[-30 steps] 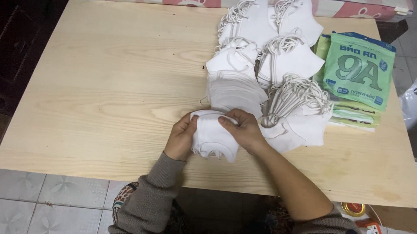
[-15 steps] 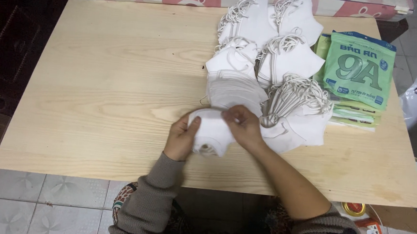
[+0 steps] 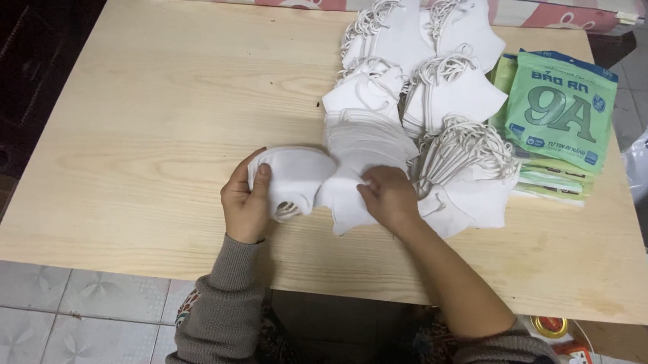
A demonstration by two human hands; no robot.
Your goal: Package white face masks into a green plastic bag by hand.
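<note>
A: At the table's six o'clock edge, what changed?

B: The left hand has drawn one white mask toward nine o'clock, gripping it. The right hand presses the mask stack, fingers curled on it. Separation evidently achieved.

— How is the scene lit?
— The desk is lit evenly from above by soft, slightly warm light; the pale wood grain is rendered sharply. Only faint shadows are cast beneath the left hand and the white masks.
— Any faults?
— The masks are nearly washed out, with folds barely seen. The left edge is lost in darkness. No motion blur is noticed.
</note>
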